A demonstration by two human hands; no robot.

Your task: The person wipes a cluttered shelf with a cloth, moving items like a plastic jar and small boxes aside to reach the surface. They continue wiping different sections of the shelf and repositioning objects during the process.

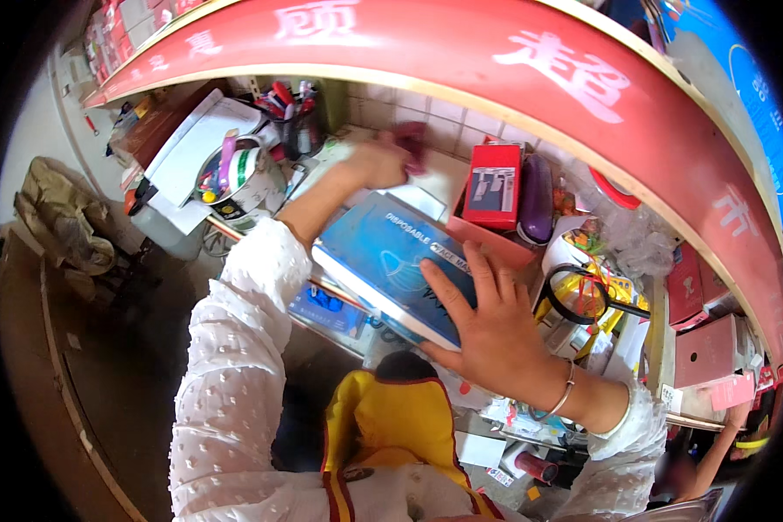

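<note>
A dark red cloth (pixel 412 145), blurred, is bunched in my left hand (pixel 380 162) over the white counter surface (pixel 440 181) near the tiled wall. My right hand (pixel 486 313) grips the right end of a blue disposable face mask box (pixel 382 241). Its fingers spread across the printed top, while the thumb lies along the near edge. The box juts past the counter's front edge; its underside is hidden. Behind it, a pink box (pixel 489 241) holds a red carton (pixel 492 186) and a purple case (pixel 535 196).
Left of my arm stand a tin of odds and ends (pixel 248 179), a pen holder (pixel 297 130) and papers (pixel 196 143). On the right are a black-rimmed magnifying glass (pixel 577 318) and plastic bags (pixel 639 241). A red-fronted shelf (pixel 424 46) arches above. Another person's arm (pixel 714 450) reaches in at far right.
</note>
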